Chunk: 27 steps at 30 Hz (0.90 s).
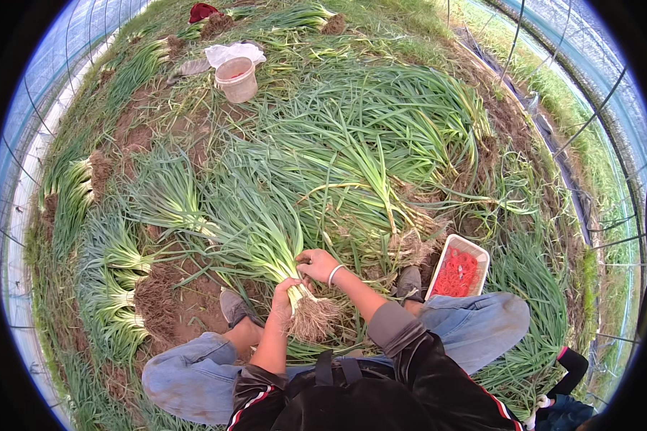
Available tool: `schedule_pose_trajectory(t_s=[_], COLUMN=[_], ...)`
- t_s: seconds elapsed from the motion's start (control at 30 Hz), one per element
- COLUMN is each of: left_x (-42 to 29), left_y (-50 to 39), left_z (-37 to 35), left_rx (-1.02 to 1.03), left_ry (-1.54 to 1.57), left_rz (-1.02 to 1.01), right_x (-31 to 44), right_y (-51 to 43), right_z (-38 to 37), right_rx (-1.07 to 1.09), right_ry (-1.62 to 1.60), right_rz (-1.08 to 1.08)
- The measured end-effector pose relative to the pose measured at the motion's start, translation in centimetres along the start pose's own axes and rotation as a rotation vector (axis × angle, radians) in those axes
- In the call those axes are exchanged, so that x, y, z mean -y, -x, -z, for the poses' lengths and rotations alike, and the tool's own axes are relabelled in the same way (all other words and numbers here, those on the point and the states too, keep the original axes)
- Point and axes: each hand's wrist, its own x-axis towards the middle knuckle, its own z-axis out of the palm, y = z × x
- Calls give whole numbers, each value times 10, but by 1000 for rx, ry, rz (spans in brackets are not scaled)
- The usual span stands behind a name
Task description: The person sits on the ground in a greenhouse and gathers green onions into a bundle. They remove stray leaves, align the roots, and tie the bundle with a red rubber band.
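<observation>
A bunch of long green leafy allium plants [272, 250], with pale stems and a mass of brown roots, lies across in front of me. My left hand [284, 296] is closed around the stems just above the roots. Over the upper side of the same stems is my right hand [317, 265], its fingers bent; whether they grip anything is hard to tell. A white band circles my right wrist. Beyond my hands, loose plants [345, 145] cover the ground in a thick layer. By my right knee stands a white plastic basket [485, 268] holding red rubber bands [455, 272].
Grouped plants with roots [153, 301] lie at left. A dirty plastic bucket [237, 86] stands further off beside a white bag [232, 53]. More bundles and a dark red cloth [203, 12] lie beyond. Another person's gloved hand [539, 405] is at lower right. Greenhouse hoops and film curve along both sides.
</observation>
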Motion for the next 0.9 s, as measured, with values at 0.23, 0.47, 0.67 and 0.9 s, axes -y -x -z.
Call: schedule_pose_trajectory(t_s=[0.23, 0.47, 0.67, 0.9], left_x=[3, 3, 1, 5], left_y=[-10, -3, 3, 4], left_z=[15, 10, -7, 0], left_rx=[-14, 16, -36, -58], left_ry=[-147, -135, -147, -35], left_rz=[-121, -140, -113, -61], right_x=[-4, 7, 6, 8], right_y=[-1, -4, -20, -16], right_z=[-17, -15, -23, -30], right_rx=[-204, -90, -197, -346], right_ry=[109, 79, 99, 93], right_rz=[289, 280, 9, 104])
